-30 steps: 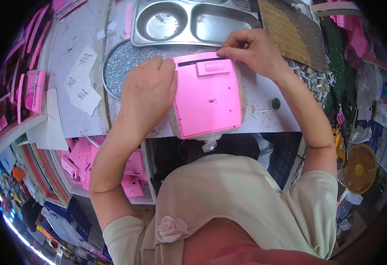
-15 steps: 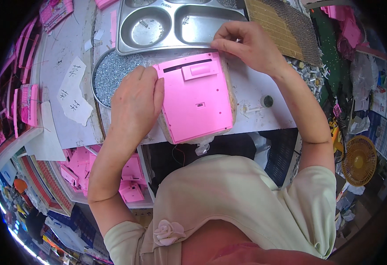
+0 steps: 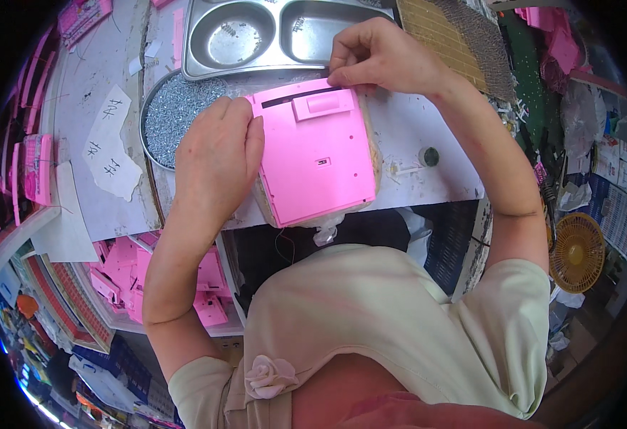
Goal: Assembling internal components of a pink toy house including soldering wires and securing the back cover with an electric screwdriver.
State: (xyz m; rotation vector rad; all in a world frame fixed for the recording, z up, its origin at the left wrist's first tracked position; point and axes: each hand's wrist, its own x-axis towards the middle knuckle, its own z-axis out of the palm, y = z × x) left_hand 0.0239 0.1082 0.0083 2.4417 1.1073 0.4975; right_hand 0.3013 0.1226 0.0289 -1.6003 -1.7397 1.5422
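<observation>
A pink plastic housing (image 3: 295,168) with a long slot near its far edge and a raised tab lies on a padded, plastic-wrapped support in front of me. My left hand (image 3: 217,146) is closed on its left edge, thumb along the side. At the far right corner, by the slot's end, my right hand (image 3: 385,57) pinches thumb and fingertips together. What those fingertips hold, if anything, is hidden. Just beyond the housing stands a compartmented metal tray (image 3: 278,50) with a few small parts in it. Small silvery screws (image 3: 174,121) fill a round dish left of the housing.
Torn white paper (image 3: 110,146) lies on the table at left, and a small dark round object (image 3: 428,156) at right. Pink parts (image 3: 124,268) fill a compartment below the table's front edge. A yellow-brown basket (image 3: 576,252) stands at far right.
My right hand has moved left and slightly down, from beside the tray's edge to the housing's far right corner. My left hand keeps its grip; the whole view has shifted slightly.
</observation>
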